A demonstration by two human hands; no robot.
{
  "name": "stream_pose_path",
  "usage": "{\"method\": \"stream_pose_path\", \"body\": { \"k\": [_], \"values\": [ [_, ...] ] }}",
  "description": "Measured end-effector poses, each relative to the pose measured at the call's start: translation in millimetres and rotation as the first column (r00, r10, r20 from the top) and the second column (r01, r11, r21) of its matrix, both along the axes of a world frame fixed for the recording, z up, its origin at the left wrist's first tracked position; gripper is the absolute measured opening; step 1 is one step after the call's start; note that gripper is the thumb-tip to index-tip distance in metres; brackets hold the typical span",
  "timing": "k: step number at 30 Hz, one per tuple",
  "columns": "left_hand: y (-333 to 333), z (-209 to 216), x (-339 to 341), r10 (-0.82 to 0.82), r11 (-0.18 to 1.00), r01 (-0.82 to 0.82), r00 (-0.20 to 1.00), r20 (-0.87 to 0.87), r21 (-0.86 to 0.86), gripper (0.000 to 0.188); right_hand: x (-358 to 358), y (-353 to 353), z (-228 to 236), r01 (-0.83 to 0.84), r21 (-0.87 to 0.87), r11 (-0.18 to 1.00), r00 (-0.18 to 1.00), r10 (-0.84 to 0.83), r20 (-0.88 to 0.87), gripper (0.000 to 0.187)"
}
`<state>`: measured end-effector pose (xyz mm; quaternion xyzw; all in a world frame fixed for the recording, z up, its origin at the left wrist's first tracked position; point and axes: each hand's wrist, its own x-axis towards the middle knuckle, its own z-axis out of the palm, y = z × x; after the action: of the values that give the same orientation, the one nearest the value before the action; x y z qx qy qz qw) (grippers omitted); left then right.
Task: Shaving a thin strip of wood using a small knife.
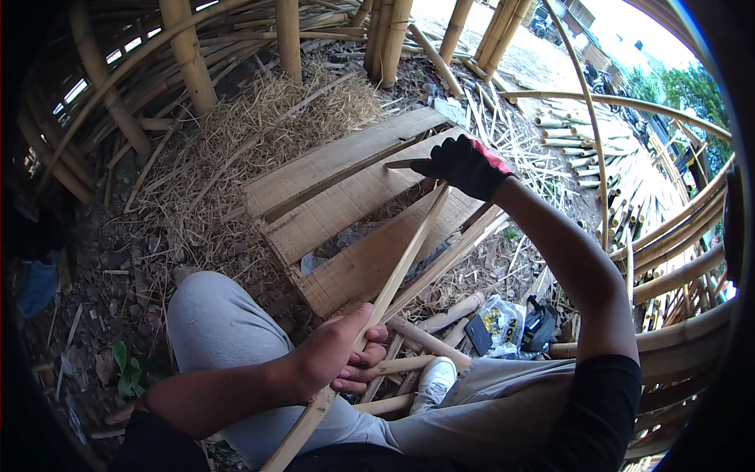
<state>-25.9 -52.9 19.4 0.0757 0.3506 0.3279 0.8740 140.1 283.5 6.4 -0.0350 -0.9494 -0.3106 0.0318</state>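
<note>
My bare left hand [346, 354] is wrapped round a long split bamboo strip [409, 256], which runs slanting from the bottom edge up toward my right hand. A black and red work glove covers my right hand [465, 167], closed at the strip's far end. From its left side sticks out a narrow, pointed brownish blade [399, 164], apparently a knife's; the handle is hidden in the glove. Beneath the strip and the glove lies a low slatted wooden platform [346, 206] with gaps between its planks.
Straw-like shavings [236, 149] heap up left of the platform. Bamboo poles [189, 59] stand at the back. By my shoe [435, 383] are a dark phone [477, 335] and a clear plastic bag [503, 326]. Cut bamboo lengths [578, 141] are stacked at the far right.
</note>
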Motion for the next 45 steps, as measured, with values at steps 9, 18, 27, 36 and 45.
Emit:
{"method": "stream_pose_path", "body": {
  "k": [9,18,27,36,45],
  "values": [
    [1.9,3.4,-6.0,0.03,0.999,-0.03,0.999,0.032,0.01,0.037,31.6,23.7,12.4,0.308,0.109,0.945,0.93,-0.274,-0.245,0.022],
    [7.8,24.2,-27.2,0.133,0.991,-0.135,0.989,0.065,0.025,0.039,54.1,-2.5,52.6,0.772,-0.501,0.391,0.473,-0.88,0.042,0.041],
    [7.6,24.4,-28.0,0.136,0.988,-0.141,0.988,0.071,0.066,0.035,27.8,-14.7,41.1,0.472,-0.579,0.665,0.879,-0.4,0.257,0.039],
    [7.5,20.0,-30.0,0.115,0.99,-0.121,0.99,0.08,0.071,0.036,29.3,18.4,15.6,0.762,-0.009,0.648,0.634,-0.748,-0.195,0.012],
    [6.8,19.9,-34.1,0.141,0.988,-0.145,0.987,0.072,0.06,0.036,33.6,36.3,4.9,0.403,-0.036,0.915,0.901,-0.403,-0.158,0.031]
  ]
}}
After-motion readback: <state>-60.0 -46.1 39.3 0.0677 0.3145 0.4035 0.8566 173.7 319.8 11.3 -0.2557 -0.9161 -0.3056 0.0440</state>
